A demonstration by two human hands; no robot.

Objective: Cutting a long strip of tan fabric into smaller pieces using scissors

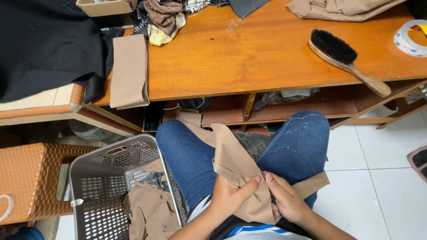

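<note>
Both your hands grip a tan fabric piece [235, 164] in your lap, at 6 o'clock of the frame.

Left to right: orange plastic stool [31, 178] at 8 o'clock; grey perforated basket [102, 178] just beside your left knee, with tan cloth scraps [151, 213] inside. Your left hand [229, 198] is closed on the fabric, thumb pressed on top. Your right hand [287, 200] pinches the same piece at its right edge, fingers closed. The strip runs up over your jeans toward 12. On the wooden table [267, 58], a folded tan strip [129, 71] hangs at 11 and a black-bristled brush [344, 58] lies at 2.
</note>
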